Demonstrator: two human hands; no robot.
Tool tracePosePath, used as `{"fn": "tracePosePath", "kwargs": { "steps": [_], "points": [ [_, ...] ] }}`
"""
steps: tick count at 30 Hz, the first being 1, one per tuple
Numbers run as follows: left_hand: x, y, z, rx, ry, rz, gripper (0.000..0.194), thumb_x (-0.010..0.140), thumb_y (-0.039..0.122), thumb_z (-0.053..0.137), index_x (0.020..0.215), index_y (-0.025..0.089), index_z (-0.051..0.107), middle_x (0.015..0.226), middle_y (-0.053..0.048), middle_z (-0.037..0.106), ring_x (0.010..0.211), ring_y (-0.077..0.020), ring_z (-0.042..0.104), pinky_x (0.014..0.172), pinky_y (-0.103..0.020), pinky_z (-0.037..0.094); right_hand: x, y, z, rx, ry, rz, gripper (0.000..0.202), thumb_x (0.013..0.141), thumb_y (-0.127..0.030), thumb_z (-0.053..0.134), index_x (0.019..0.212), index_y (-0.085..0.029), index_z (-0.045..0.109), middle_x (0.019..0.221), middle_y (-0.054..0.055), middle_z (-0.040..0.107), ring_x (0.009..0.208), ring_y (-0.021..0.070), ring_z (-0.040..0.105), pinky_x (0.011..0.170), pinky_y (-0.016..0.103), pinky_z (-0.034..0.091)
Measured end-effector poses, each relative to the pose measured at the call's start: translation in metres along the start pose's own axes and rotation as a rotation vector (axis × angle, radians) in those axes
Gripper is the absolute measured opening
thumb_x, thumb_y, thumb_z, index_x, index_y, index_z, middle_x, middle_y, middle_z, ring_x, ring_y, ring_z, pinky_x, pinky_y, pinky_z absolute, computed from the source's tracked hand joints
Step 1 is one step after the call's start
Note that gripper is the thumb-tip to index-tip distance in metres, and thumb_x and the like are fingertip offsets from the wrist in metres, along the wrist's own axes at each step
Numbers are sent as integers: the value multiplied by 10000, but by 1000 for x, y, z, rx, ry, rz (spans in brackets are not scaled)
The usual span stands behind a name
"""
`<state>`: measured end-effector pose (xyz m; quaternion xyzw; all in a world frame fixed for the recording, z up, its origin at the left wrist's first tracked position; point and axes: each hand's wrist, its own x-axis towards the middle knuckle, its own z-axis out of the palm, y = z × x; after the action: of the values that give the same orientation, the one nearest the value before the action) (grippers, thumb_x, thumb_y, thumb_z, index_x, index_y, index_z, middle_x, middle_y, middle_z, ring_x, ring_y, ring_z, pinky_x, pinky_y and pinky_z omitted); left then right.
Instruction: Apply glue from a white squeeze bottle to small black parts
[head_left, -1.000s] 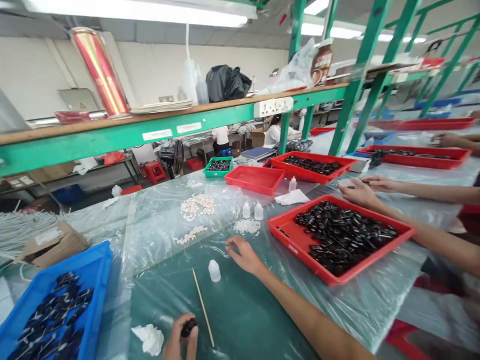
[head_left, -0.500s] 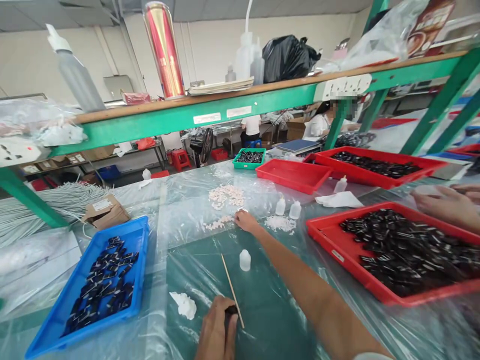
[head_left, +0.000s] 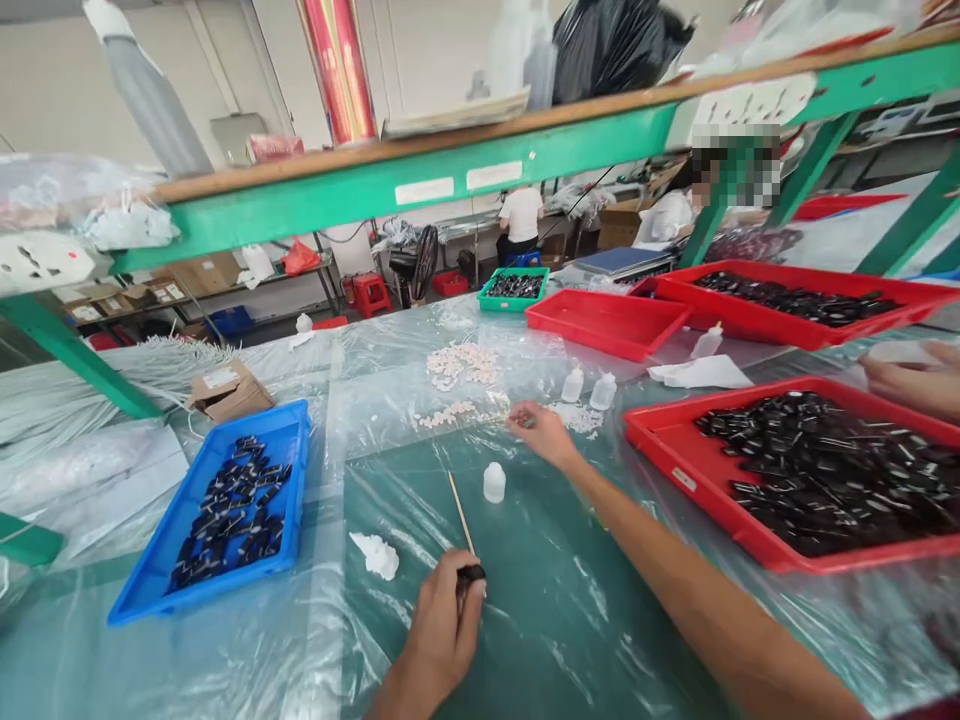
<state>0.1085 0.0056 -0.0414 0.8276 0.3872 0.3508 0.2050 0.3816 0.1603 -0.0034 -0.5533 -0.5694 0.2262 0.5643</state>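
Note:
My left hand (head_left: 442,622) is closed on a small black piece (head_left: 471,574), held between thumb and fingers low in the view. It covers the near end of a thin wooden stick (head_left: 460,512). Out over the table, my right hand (head_left: 544,430) has its fingertips pinched together; what they hold, if anything, is too small to name. It is between a row of small pale pieces (head_left: 446,415) and a scatter of tiny white bits (head_left: 579,418). A small white bottle (head_left: 493,484) stands between my hands. Crumpled white tissue (head_left: 375,556) lies left of the stick.
A blue tray (head_left: 300,480) of black pieces is at left; a red tray (head_left: 652,445) with many more is at right, beside a co-worker's hand (head_left: 915,378). Two small bottles (head_left: 573,385) stand beyond my right hand. A green shelf beam (head_left: 300,210) crosses above.
My right hand has moved right, away from the row of pale pieces. My left hand, still on the black piece, now covers the stick's near end. The camera view has shifted.

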Motion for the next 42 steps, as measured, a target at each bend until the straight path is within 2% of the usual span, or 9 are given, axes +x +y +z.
{"fn": "tracePosePath", "kwargs": {
  "steps": [3,5,9,12,15,21,27,32,42],
  "points": [
    [-2,-5,4,-41,43,-79,210,940,254,517,1110,363,462,853,-24,689,675,-225,702,580,-323,624,-38,-19,-13,27,-15,-59,156,847,-318,605,794,-172,615,752,-17,627,599,80,562,584,224,499],
    [-2,-5,4,-63,70,-108,173,940,258,523,1081,350,483,835,-14,686,653,-209,689,587,-306,615,-68,-40,-15,69,-57,-106,123,736,-317,701,778,-243,613,756,-2,634,558,115,554,548,266,500],
    [-1,2,1,-97,112,-136,146,943,246,522,1065,324,504,816,-6,679,669,-189,678,588,-270,584,-121,-76,2,162,-241,-181,139,725,-267,671,816,-348,604,738,-1,655,566,172,620,471,279,535],
    [-1,6,0,-117,116,-146,135,946,232,511,1061,303,501,807,-4,665,664,-181,657,595,-261,554,-142,-86,20,171,-411,-216,204,724,-173,663,798,-353,602,682,-31,651,526,148,627,407,222,532],
    [-2,8,1,-138,87,-158,129,949,224,507,1060,289,507,794,9,647,644,-166,629,598,-251,519,-146,-85,25,122,-503,-239,243,728,-109,649,827,-324,599,693,-37,631,491,112,587,401,192,519],
    [-3,8,2,-189,24,-176,158,947,215,526,1092,280,516,845,19,652,657,-146,605,620,-230,473,-137,-82,13,46,-608,-297,184,772,-106,639,856,-269,622,738,-26,618,530,85,557,470,175,522],
    [-5,9,6,-226,45,-218,128,971,232,473,1095,259,479,786,27,608,617,-138,575,563,-216,450,-143,-79,20,66,-555,-378,226,809,-109,641,972,-264,652,826,16,642,632,105,629,533,182,527],
    [-7,12,10,-386,93,-320,101,975,314,458,1045,245,484,730,42,568,547,-120,529,556,-225,452,-154,-77,24,43,-489,-401,295,818,-77,628,1043,-267,644,880,42,631,733,126,655,607,198,537],
    [-13,-6,17,-507,99,-465,194,924,447,504,940,254,510,668,75,474,451,-84,391,460,-200,408,-149,-89,17,1,-660,-325,358,888,-120,484,1197,-279,569,1011,48,618,819,120,650,707,225,570]
  ]
}}
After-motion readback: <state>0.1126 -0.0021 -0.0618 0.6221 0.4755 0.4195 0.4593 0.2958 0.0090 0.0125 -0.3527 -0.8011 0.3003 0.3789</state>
